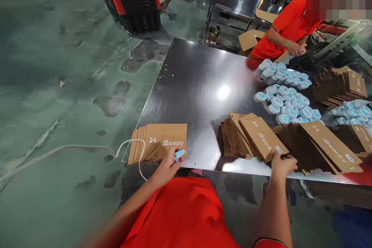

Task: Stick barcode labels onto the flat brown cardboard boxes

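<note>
My left hand is closed around a small light-blue piece that sticks out past the fingers; its kind is unclear. It rests at the lower right corner of a fanned row of flat brown cardboard boxes printed "beauty". My right hand touches the lower end of the top flat cardboard box on a second fanned stack, near its small white label. The thumb lies at that edge, with the other fingers apart to its right. Another fanned stack of flat boxes lies just right of it.
Clusters of light-blue round tubs stand on the shiny metal table, with more flat boxes at the right. A white cord crosses the left table corner. A co-worker in red stands across; a black-and-red machine is beyond.
</note>
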The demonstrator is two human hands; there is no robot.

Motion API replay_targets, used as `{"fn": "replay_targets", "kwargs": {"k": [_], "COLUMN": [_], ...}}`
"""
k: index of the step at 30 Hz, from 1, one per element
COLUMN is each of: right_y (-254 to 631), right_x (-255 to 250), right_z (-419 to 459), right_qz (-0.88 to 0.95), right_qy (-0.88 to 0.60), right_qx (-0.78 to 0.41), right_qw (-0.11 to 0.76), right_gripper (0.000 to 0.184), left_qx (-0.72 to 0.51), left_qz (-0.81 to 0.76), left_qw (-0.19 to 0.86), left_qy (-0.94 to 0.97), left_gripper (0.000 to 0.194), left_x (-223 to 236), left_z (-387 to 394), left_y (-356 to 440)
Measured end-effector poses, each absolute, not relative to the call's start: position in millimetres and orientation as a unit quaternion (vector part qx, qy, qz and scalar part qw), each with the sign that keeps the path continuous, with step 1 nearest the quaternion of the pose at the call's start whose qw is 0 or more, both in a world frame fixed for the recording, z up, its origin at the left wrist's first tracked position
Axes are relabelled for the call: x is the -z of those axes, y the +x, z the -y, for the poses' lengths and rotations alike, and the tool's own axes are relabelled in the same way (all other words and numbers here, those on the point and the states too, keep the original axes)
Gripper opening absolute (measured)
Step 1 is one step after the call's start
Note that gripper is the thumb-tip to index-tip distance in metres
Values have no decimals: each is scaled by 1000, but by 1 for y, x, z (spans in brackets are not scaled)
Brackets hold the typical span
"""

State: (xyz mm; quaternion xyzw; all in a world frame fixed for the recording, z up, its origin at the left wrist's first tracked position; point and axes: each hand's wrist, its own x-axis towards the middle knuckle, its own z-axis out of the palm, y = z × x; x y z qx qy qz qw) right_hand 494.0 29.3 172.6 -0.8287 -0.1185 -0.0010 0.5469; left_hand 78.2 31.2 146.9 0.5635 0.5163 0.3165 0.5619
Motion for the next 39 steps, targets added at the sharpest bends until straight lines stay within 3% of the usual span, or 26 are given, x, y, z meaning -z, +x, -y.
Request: {"fn": "replay_targets", "kwargs": {"k": [3, 8, 11, 17, 21, 25, 32, 37, 39], "right_y": [435, 289, 238, 219, 217, 217, 218, 218, 218], "right_x": [-165, -160, -165, -168, -166, -170, -178, -178, -179], "right_z": [-29, -39, -37, -32, -31, -29, -27, -29, -30], "right_qz": [243, 423, 441, 474, 525, 558, 536, 487, 493], "right_qy": [-832, -593, -493, -504, -529, -516, -520, -520, -517], "right_qx": [-29, -530, -638, -611, -541, -516, -523, -571, -575], "right_qw": [498, 433, 394, 385, 389, 395, 412, 408, 399], "right_gripper": [34, 34, 33, 21, 21, 17, 8, 19, 15], "left_qx": [-298, -321, -386, -405, -413, -429, -442, -404, -393], "left_qz": [-507, -464, -475, -507, -491, -534, -541, -583, -594], "left_qw": [534, 476, 458, 547, 647, 635, 652, 621, 597], "left_qy": [608, 675, 644, 529, 412, 356, 295, 332, 370], "left_gripper": [27, 32, 30, 28, 42, 48, 21, 20, 20], "left_x": [-149, -157, -161, -171, -179, -184, -172, -171, -174], "left_z": [-32, -35, -34, -25, -19, -18, -19, -18, -18], "left_y": [76, 70, 69, 64, 62, 67, 73, 70, 70]}}
